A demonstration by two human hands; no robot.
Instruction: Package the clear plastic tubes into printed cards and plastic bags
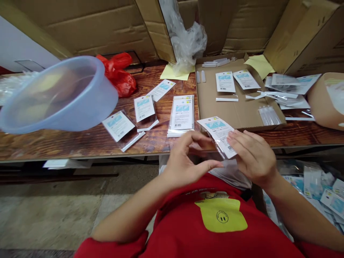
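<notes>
The packet, a printed card in clear plastic, is held up at the front edge of the surface, just in front of the cardboard tray's near left corner. The right hand holds it by its right side, fingers laid flat over the print. The left hand makes a wide curve at the packet's lower left, thumb and forefinger well apart; whether any left finger touches the plastic behind, I cannot tell.

To handle it well, I would keep the right fingers flat and light so the card does not bend, and bring the left thumb and forefinger together on the loose plastic at the lower end, pulling it straight without creasing.

On edges: the stack of packets lies just left of the tray, its lower end near the front edge, so the left wrist could nudge it if it swings outward. Farther left, a loose packet has its flap close to the same edge, beside the blue basin. The best room for both elbows is toward the body, short of the front edge; forward, the tray's near wall limits the right hand.
</notes>
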